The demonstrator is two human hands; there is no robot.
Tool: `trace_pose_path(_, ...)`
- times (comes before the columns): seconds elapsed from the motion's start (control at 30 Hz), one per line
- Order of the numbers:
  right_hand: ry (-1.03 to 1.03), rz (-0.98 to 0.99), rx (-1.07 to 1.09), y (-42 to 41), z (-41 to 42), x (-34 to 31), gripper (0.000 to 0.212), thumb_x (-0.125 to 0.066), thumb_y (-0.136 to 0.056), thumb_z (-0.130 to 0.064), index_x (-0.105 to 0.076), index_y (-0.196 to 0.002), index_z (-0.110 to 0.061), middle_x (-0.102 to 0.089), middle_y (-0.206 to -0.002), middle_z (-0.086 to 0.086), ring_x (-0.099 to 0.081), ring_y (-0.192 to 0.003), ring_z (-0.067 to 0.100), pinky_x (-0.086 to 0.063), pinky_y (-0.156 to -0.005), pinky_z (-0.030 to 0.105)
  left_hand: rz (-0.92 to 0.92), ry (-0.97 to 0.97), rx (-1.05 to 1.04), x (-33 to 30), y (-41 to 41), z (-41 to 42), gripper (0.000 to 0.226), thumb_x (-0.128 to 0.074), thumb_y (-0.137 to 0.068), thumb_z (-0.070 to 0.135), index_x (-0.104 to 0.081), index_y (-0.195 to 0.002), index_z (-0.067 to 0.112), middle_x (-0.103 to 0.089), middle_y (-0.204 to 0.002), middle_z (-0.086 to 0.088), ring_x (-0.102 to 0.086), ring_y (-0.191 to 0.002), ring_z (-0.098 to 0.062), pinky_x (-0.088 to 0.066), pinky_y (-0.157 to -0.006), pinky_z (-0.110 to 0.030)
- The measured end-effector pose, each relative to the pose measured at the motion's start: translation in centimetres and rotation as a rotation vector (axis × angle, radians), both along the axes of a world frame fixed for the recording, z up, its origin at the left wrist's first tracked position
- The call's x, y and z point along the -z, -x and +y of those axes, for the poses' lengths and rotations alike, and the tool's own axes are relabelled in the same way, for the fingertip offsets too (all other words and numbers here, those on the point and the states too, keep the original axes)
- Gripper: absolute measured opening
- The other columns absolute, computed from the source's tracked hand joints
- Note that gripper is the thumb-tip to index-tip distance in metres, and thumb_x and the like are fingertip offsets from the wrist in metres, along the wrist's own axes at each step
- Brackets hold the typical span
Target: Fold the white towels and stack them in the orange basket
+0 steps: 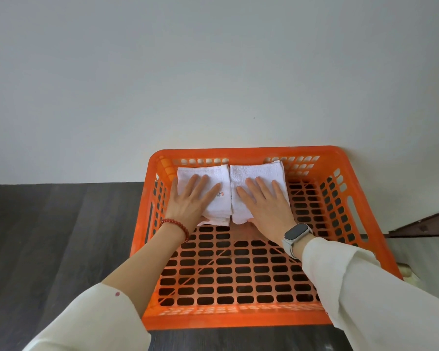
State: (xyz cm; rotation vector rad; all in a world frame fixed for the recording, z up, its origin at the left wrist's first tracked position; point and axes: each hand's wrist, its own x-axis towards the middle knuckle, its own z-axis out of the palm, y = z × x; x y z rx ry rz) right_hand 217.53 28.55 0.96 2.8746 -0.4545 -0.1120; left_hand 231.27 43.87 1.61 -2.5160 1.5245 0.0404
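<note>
The basket (340,188) is glossy orange plastic with a slotted grid. The towels (238,178) are white terry cloth, nubbly and matt. The floor (48,236) in the lower left looks like dark matt wood grain. The wall (213,72) is smooth and matt.

A plain pale wall (213,72) rises behind a dark grey wood-plank floor (48,236), a strip of dark brown trim (426,224) runs at the right edge, and the person wears a red bead bracelet (176,226), a smartwatch (297,234) and cream sleeves (380,295).
</note>
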Motion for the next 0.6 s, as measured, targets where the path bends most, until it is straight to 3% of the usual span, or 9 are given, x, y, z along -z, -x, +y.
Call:
trace_pose_path(0.1,-0.025,-0.04,-0.068,0.5,0.8,-1.0,0.089,-0.077,-0.06,-0.05,-0.044,-0.136,-0.019,-0.047,-0.139,0.009,-0.042,-0.13,0.028,-0.033,-0.102,0.058,0.068,-0.042,-0.016,-0.4,0.3,0.4,0.089,-0.053,-0.086,0.048,0.013,-0.144,0.035,0.008,-0.155,-0.003,0.009,-0.142,-0.025,0.0,-0.109,-0.06)
trace_pose_path(0.17,-0.059,-0.106,-0.236,0.6,1.5,-1.8,0.07,-0.067,-0.071,-0.043,-0.047,-0.133,-0.018,-0.049,-0.137,0.008,-0.045,-0.129,0.026,-0.034,-0.103,0.056,0.077,-0.035,-0.029,-0.6,0.5,0.9,0.092,-0.052,-0.086,0.051,0.018,-0.143,0.033,0.013,-0.155,-0.001,0.012,-0.142,-0.025,0.003,-0.109,-0.06)
trace_pose_path(0.27,-0.169,-0.187,-0.526,0.9,2.7,-2.0,0.031,-0.057,-0.077,-0.024,-0.062,-0.107,-0.016,-0.065,-0.109,0.002,-0.061,-0.098,0.021,-0.048,-0.087,0.039,0.022,-0.081,-0.074,-1.0,0.7,2.2,0.091,-0.05,-0.089,0.043,0.021,-0.143,0.025,0.015,-0.154,-0.005,0.012,-0.142,-0.027,0.007,-0.109,-0.058)
trace_pose_path(0.33,-0.287,-0.08,-0.636,0.8,3.8,-2.0,0.021,-0.059,-0.078,-0.017,-0.068,-0.097,-0.014,-0.068,-0.095,0.001,-0.062,-0.084,0.018,-0.052,-0.075,0.032,-0.002,-0.101,-0.104,-1.0,0.7,2.8,0.088,-0.05,-0.091,0.034,0.019,-0.143,0.024,0.013,-0.155,-0.007,0.008,-0.143,-0.028,0.007,-0.11,-0.055)
trace_pose_path(0.4,-0.369,0.094,-0.631,0.3,4.9,-1.9,0.027,-0.05,-0.087,-0.016,-0.064,-0.109,-0.01,-0.065,-0.106,0.005,-0.06,-0.096,0.022,-0.049,-0.084,0.033,0.013,-0.102,-0.119,-0.9,0.6,3.0,0.085,-0.05,-0.092,0.029,0.017,-0.144,0.025,0.01,-0.155,-0.008,0.005,-0.143,-0.028,0.005,-0.112,-0.052)
trace_pose_path(0.47,-0.427,0.173,-0.486,-0.3,5.6,-1.6,0.034,-0.039,-0.095,-0.019,-0.051,-0.126,-0.009,-0.055,-0.125,0.007,-0.051,-0.112,0.023,-0.043,-0.095,0.034,0.035,-0.081,-0.128,-0.9,0.4,2.7,0.081,-0.048,-0.093,0.023,0.014,-0.145,0.026,0.008,-0.155,-0.008,0.004,-0.143,-0.027,0.002,-0.113,-0.05)
trace_pose_path(0.6,-0.426,0.114,-0.369,-1.1,6.4,-1.0,0.037,-0.037,-0.096,-0.021,-0.044,-0.131,-0.01,-0.049,-0.129,0.007,-0.047,-0.117,0.024,-0.042,-0.093,0.035,0.027,-0.068,-0.132,-1.1,0.1,2.2,0.076,-0.043,-0.094,0.016,0.011,-0.145,0.026,0.005,-0.155,-0.011,0.001,-0.143,-0.028,-0.002,-0.114,-0.049)
